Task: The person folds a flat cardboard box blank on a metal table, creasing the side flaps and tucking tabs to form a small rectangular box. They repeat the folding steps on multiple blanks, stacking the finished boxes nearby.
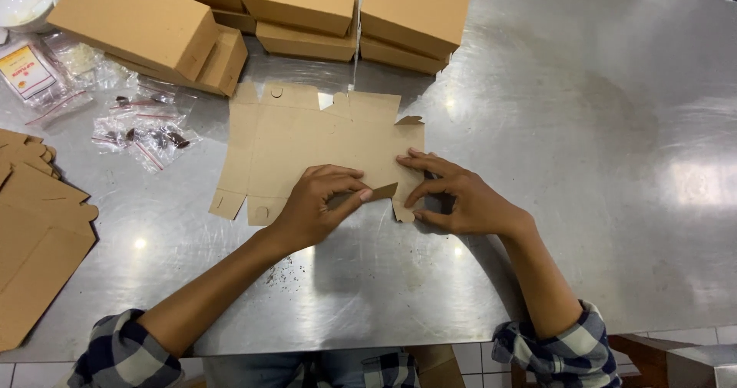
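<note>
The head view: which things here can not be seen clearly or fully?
- Flat cardboard sheet: its near edge is covered by the left hand and the right hand.
- Small plastic bags: their dark contents are too small to identify.
- White bowl: cut off by the top left corner.
- Stack of flat cardboard: cut off by the left edge.
- Folded boxes: the back ones are cut off by the top edge.

Both hands — left hand (318,202), right hand (461,196) — on a flat cardboard box blank (307,146), steel table (583,150).
</note>
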